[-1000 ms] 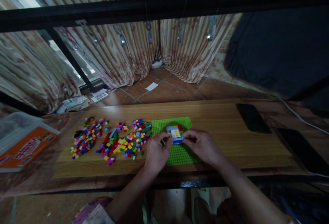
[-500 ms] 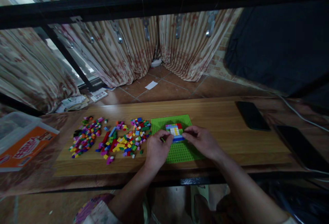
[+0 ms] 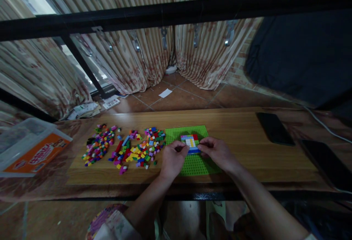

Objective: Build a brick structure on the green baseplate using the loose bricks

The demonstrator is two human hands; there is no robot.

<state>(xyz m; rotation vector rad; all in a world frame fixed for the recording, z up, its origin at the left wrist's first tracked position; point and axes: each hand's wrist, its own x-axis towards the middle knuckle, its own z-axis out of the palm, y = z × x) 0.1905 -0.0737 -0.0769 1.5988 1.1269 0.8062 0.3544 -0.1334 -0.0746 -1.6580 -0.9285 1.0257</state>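
Observation:
A small build of toy building bricks (image 3: 190, 143) sits on the green studded baseplate (image 3: 189, 166). It has a white and yellow middle, a red corner, lilac and light blue bricks along the far side and a blue row at the near side. My left hand (image 3: 173, 159) is closed at its left edge, thumb and forefinger pinched together. At the right edge my right hand (image 3: 218, 152) pinches in the same way. The fingers hide both sides of the build, so any single brick between them cannot be made out.
Loose bricks (image 3: 143, 150) lie in piles on the wooden board (image 3: 247, 159) to the left. A clear tub with an orange label (image 3: 38, 155) stands at far left. Two dark phones (image 3: 275, 128) lie at the right. A black bar (image 3: 176, 12) crosses above.
The view has shifted slightly, so everything sits a little further right and lower. Both hands stay at the sides of the build, with hardly any movement of their own.

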